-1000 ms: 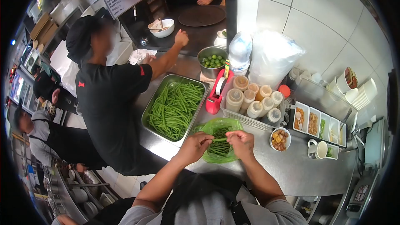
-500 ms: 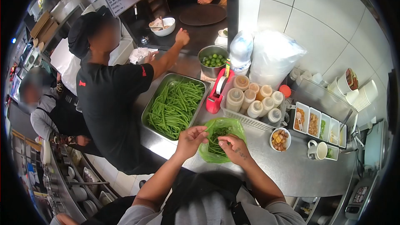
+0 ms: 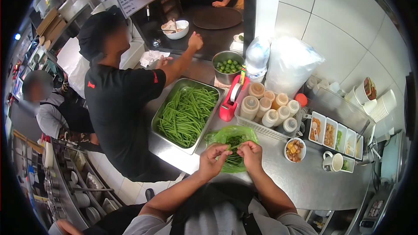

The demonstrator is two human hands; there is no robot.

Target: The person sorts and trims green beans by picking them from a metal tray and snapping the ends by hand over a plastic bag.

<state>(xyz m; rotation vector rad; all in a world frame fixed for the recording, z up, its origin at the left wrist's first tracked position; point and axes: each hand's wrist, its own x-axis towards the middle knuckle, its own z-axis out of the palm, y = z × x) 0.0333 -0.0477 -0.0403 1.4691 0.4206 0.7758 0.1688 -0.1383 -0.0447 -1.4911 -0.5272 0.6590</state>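
Both hands are over a green plastic bag (image 3: 224, 137) that lies open on the steel counter with cut green beans (image 3: 235, 159) inside. My left hand (image 3: 213, 160) pinches one end of a green bean (image 3: 233, 147), and my right hand (image 3: 251, 153) pinches near its other end. A steel tray (image 3: 155, 124) of long whole green beans (image 3: 185, 117) stands to the left of the bag.
A co-worker (image 3: 124, 117) stands at the left, one arm reaching over the counter. Behind the bag are a red tape dispenser (image 3: 228, 109), a basket (image 3: 261, 128) of bottles and a pot (image 3: 226, 76) of limes. Right are a food bowl (image 3: 295, 150) and a mug (image 3: 334, 162).
My hands have come together over the bag, with a bean now between them; half a second ago they were apart. The view has shifted slightly.
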